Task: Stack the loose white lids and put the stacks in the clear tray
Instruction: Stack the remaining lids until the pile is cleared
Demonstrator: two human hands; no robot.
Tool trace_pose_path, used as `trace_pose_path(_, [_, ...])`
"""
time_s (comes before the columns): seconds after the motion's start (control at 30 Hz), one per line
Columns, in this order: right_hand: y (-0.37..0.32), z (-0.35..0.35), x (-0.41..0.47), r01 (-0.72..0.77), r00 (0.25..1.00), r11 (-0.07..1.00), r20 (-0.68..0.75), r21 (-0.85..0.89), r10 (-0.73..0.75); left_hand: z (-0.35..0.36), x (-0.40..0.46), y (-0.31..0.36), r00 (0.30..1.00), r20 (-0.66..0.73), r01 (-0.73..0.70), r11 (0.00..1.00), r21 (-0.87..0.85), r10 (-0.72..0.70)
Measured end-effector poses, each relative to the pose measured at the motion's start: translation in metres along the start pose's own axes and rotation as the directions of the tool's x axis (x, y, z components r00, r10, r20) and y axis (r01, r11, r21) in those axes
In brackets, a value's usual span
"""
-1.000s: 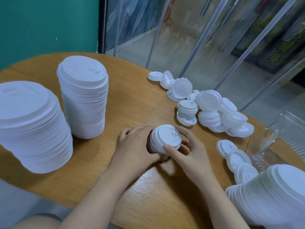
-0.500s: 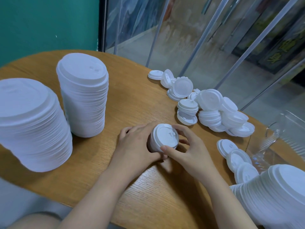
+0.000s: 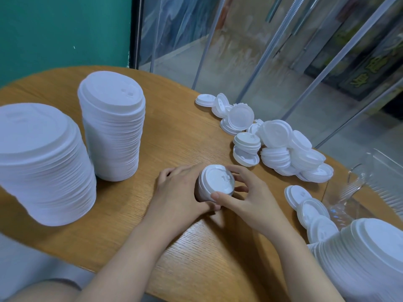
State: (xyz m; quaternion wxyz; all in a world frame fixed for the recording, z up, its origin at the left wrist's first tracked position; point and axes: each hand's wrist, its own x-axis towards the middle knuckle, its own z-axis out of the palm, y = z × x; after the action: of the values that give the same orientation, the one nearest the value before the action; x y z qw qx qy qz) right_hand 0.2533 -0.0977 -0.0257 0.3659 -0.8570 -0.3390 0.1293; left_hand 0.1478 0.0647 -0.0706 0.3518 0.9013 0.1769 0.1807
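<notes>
Both hands close around a short stack of white lids (image 3: pixel 214 184) that stands on the wooden table (image 3: pixel 178 136). The left hand (image 3: pixel 178 192) cups the stack from its left side, its fingers (image 3: pixel 168 172) curled around the far wall and its thumb tucked under the near edge. The right hand (image 3: pixel 246 197) holds the stack from the other side, its fingers (image 3: pixel 237 171) arched over the far right rim and its thumb pressed against the near rim.

Beyond the right fingers lies a heap of loose lids (image 3: pixel 274 144), some nested in small piles, some tilted on edge. Just to the right of the right hand, three more lids (image 3: pixel 309 210) lie overlapping in a row. Past them, at the table's right edge, sits the clear tray (image 3: pixel 370 184). Nearer than it, a long stack (image 3: pixel 375 253) leans in the right corner of the view. Well to the left of the left fingers stand two tall stacks (image 3: pixel 113 127) of lids, close together.
</notes>
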Motion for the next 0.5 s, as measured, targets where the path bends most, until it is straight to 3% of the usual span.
trace_pose_path(0.07, [-0.002, -0.003, 0.002, 0.012, 1.0, 1.0, -0.022, 0.018, -0.011, 0.0, 0.0, 0.001, 1.0, 0.008, 0.017, 1.0, 0.003, -0.017])
trace_pose_path(0.17, [0.003, -0.01, 0.013, 0.039, 0.974, 0.999, -0.223, 0.036, -0.03, -0.001, -0.002, 0.001, 1.0, 0.0, -0.006, 1.0, -0.009, 0.006])
trace_pose_path(0.27, [0.018, -0.018, 0.032, 0.047, 0.923, 0.99, -0.372, -0.134, -0.094, -0.002, -0.003, 0.0, 1.0, 0.013, -0.005, 1.0, -0.008, 0.005])
trace_pose_path(0.4, [0.041, -0.021, 0.058, -0.059, 0.93, 0.942, -0.362, -0.332, -0.069, -0.003, -0.003, 0.001, 1.0, 0.026, -0.004, 1.0, -0.011, 0.004])
trace_pose_path(0.5, [0.046, -0.02, 0.07, -0.11, 0.947, 0.925, -0.321, -0.364, -0.013, -0.003, -0.003, 0.002, 1.0, 0.02, -0.002, 1.0, -0.027, 0.002])
